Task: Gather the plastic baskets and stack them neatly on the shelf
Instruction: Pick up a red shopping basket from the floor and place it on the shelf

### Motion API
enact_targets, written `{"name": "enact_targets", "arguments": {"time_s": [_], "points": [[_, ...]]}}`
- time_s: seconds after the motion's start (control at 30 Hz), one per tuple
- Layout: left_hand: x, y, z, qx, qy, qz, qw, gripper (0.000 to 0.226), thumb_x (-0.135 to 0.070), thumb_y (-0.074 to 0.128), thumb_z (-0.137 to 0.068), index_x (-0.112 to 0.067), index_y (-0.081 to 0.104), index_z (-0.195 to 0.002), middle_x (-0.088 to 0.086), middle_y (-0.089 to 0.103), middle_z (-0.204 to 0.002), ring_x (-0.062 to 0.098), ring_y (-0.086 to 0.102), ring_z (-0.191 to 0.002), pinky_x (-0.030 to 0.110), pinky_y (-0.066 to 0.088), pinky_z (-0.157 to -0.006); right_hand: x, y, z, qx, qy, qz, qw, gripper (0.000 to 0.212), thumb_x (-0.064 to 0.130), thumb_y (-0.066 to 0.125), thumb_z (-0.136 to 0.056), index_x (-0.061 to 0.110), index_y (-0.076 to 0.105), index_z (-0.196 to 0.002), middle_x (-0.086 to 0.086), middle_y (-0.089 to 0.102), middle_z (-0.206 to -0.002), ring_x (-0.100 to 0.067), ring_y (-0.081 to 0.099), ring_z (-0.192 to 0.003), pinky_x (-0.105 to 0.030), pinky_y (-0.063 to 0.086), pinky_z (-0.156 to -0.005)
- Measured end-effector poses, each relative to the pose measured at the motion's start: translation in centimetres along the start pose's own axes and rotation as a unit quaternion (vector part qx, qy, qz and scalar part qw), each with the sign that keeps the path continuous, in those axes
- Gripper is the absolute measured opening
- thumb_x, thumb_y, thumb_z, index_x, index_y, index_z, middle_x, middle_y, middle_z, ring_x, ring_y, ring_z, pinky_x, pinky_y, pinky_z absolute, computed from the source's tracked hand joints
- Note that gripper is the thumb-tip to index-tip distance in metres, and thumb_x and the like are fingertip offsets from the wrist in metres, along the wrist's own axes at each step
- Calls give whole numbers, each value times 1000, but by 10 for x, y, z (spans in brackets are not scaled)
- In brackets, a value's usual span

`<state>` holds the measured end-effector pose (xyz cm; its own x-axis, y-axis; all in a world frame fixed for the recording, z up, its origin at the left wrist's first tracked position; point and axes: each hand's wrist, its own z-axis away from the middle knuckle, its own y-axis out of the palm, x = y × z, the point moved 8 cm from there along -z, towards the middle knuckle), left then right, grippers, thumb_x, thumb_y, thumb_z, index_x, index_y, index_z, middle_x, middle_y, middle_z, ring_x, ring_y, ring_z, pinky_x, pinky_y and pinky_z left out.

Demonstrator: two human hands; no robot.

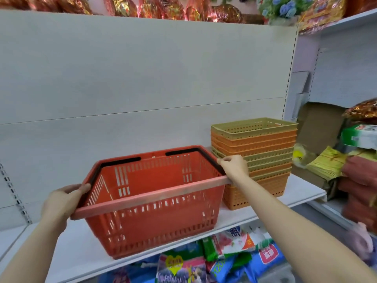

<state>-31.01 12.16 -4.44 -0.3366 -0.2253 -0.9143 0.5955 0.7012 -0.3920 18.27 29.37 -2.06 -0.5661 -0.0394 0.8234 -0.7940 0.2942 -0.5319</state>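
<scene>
A large red shopping basket [155,201] with black handles folded along its rim rests on the white shelf [67,248], its near bottom corner at the shelf's front edge. My left hand [63,201] grips the basket's left rim. At the right rim, my right hand [234,166] holds the corner. Just right of the red basket, and touching it, stands a stack of small orange and olive-green perforated baskets [257,158], with a green one on top.
A grey back panel rises behind the shelf. Colourful packets [230,256] fill the shelf below. To the right are a cardboard box [320,127], yellow paper bundles [326,162] and red wrapped goods [359,180]. Foil-wrapped items line the top shelf [163,7].
</scene>
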Motion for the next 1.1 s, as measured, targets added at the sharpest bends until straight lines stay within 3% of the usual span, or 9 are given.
{"name": "enact_targets", "arguments": {"time_s": [0.07,0.17,0.27,0.33,0.53,0.7,0.83,1.0,1.1], "points": [[1,2,28,15,23,82,996,42,-47,67,-93,-14,71,-118,13,70,-119,30,63,-110,46,47,-103,-3,-4,17,2,-57,-65,996,38,45,57,-91,14,71,-106,-3,70,-107,-17,58,-92,-29,47,-80],[6,6,74,52,68,103,991,86,-53,72,-83,-15,43,-154,5,51,-151,25,50,-136,45,35,-117,-8,-3,54,34,-196,-102,975,46,49,58,-90,22,56,-127,8,55,-127,-7,49,-115,-16,38,-93],[8,9,85,49,93,47,993,105,-48,83,-69,-14,37,-157,9,53,-147,24,52,-126,42,39,-107,-21,10,59,71,-244,-25,967,89,72,55,-77,20,36,-146,10,33,-149,-5,28,-137,-26,27,-110],[2,11,83,47,100,31,993,97,-40,86,-77,-14,37,-157,14,55,-146,23,53,-119,42,40,-102,-22,12,50,65,-242,-7,968,104,84,47,-70,18,31,-149,4,31,-154,-11,30,-140,-34,31,-112],[2,0,63,41,93,-34,994,126,-86,69,-47,-20,44,-152,8,62,-136,31,59,-124,50,48,-104,-12,15,55,50,-258,9,965,95,71,57,-76,16,31,-149,0,29,-156,-15,27,-142,-34,28,-112],[11,-5,70,61,116,-79,988,122,-88,70,-57,-24,37,-155,4,56,-148,26,55,-134,51,45,-111,-14,10,56,50,-253,33,966,94,67,59,-78,16,26,-151,-2,28,-156,-17,26,-143,-39,28,-115],[36,-33,91,-1,93,-69,993,135,-87,70,-52,-29,19,-162,-1,32,-166,26,40,-147,49,38,-117,10,-12,102,-107,-383,100,912,85,65,51,-84,4,39,-143,-12,44,-145,-26,36,-137,-46,23,-116],[47,-73,150,-99,196,-220,951,95,-38,87,-76,-6,41,-153,19,47,-152,38,42,-140,51,34,-116,36,15,187,-95,-503,63,857,69,51,61,-87,0,52,-133,-14,56,-130,-31,50,-125,-51,31,-110],[70,-99,181,-124,235,-284,921,82,-42,84,-74,3,55,-137,25,58,-130,46,53,-119,55,43,-105,47,50,239,-39,-537,48,841,66,48,63,-87,0,54,-131,-12,58,-129,-28,52,-122,-48,32,-110]]}}
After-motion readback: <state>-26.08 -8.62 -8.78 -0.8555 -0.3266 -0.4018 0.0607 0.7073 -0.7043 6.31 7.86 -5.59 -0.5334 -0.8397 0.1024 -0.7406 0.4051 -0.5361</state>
